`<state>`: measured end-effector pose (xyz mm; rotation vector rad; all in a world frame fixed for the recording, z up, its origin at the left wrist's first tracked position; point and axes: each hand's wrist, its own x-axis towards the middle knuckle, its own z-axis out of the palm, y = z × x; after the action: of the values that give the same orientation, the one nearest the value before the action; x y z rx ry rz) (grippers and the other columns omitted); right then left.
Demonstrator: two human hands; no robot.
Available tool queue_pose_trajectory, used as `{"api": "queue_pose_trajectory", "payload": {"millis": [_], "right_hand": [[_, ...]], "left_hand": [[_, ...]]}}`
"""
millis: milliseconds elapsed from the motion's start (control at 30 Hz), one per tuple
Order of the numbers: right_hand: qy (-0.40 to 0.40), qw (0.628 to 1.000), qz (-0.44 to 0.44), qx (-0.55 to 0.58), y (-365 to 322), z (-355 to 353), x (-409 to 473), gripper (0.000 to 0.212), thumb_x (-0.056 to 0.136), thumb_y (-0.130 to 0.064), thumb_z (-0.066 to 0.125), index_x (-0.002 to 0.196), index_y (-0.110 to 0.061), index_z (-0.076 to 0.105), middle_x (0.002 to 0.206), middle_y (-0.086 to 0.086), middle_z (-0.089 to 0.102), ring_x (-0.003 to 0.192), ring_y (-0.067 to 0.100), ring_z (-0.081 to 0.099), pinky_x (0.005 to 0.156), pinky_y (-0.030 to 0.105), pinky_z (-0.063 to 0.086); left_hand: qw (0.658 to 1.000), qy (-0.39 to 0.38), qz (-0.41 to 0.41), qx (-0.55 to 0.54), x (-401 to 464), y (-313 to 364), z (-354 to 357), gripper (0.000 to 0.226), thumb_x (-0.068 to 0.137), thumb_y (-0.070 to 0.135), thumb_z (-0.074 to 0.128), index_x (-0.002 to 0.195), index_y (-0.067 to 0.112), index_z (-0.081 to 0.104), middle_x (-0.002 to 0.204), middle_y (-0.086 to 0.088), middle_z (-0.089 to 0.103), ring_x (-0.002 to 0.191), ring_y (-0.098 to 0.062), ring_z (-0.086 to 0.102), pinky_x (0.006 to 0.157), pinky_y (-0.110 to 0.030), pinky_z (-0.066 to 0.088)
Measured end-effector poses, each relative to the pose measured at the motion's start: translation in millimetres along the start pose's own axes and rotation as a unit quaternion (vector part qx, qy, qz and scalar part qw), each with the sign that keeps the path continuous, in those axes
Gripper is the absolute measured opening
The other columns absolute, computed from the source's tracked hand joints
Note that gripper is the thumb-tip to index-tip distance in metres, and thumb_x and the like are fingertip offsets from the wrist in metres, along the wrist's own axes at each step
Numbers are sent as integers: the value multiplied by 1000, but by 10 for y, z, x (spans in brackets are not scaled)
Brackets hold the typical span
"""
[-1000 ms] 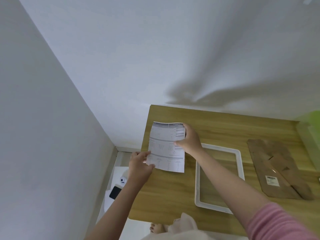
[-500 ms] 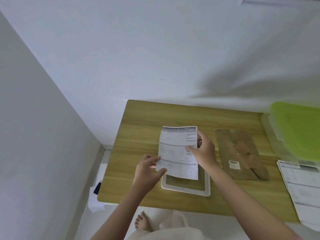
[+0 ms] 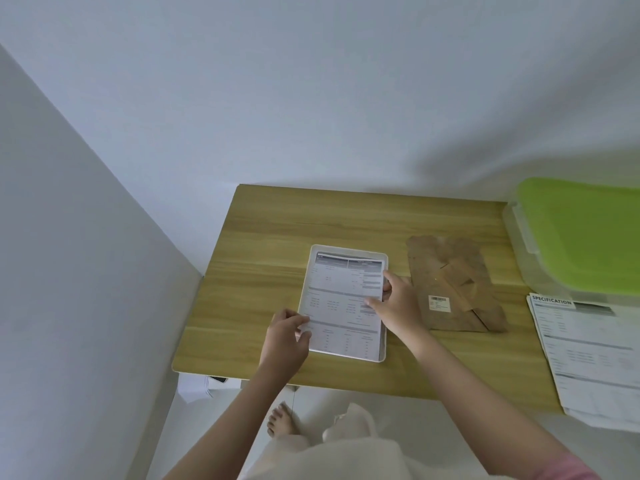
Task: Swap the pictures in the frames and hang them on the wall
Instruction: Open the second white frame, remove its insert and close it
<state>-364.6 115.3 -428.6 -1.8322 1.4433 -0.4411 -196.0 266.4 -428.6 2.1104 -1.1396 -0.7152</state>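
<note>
A printed sheet [image 3: 341,299] lies over the white picture frame [image 3: 348,248] on the wooden table [image 3: 270,237], covering almost all of the frame's opening. My left hand [image 3: 285,337] pinches the sheet's lower left edge. At the sheet's right edge, my right hand [image 3: 398,306] holds it between thumb and fingers. The frame's brown backing board [image 3: 457,282], with a barcode label, lies flat just to the right of my right hand.
A clear box with a green lid [image 3: 585,233] stands at the table's right end. A stack of printed sheets [image 3: 588,355] lies in front of the box and overhangs the table's front edge. White walls close the left and back sides. Papers [image 3: 194,388] lie on the floor at the left.
Both hands carried the sheet from the table's left side to the frame and lowered it onto the frame. The view swung right, bringing the box and paper stack into sight.
</note>
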Motion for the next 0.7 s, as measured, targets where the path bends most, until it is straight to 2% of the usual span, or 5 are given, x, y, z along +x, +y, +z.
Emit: {"api": "queue_pose_trajectory", "payload": {"millis": [100,200,400,567,700], "right_hand": [[-6,1000,6,-3,-5,-6,21,61,75,-18,77,130,-13,50,111,7,52,94,19,56,87,32,48],[-2,1000,3,-22,-4,-3,38,47,73,-17,78,113,-5,57,101,11,54,88,23,55,81,32,49],[1,1000,7,-23,25,4,59,49,74,-17,77,112,4,55,97,14,53,87,25,53,82,35,49],[2,1000,-16,12,79,-19,-2,55,80,-22,72,131,-12,51,98,5,52,82,15,53,78,25,46],[36,998,-16,38,217,-163,-132,48,84,-25,68,129,-14,53,106,1,51,78,9,56,69,13,44]], "left_hand": [[999,-7,17,28,22,-1,7,32,84,6,62,117,6,64,103,5,49,84,-11,55,76,-16,44],[998,-8,24,49,30,2,24,35,86,8,61,120,8,61,110,3,45,86,-11,54,77,-16,44],[996,-3,18,85,28,-21,63,36,87,15,59,123,12,59,118,1,40,98,-14,53,80,-22,50],[993,42,15,111,-15,75,117,37,84,19,61,121,13,58,121,-4,42,110,-20,48,82,-31,51],[996,40,43,65,-35,279,273,34,83,16,62,117,12,59,118,-4,45,105,-20,51,80,-27,49]]}}
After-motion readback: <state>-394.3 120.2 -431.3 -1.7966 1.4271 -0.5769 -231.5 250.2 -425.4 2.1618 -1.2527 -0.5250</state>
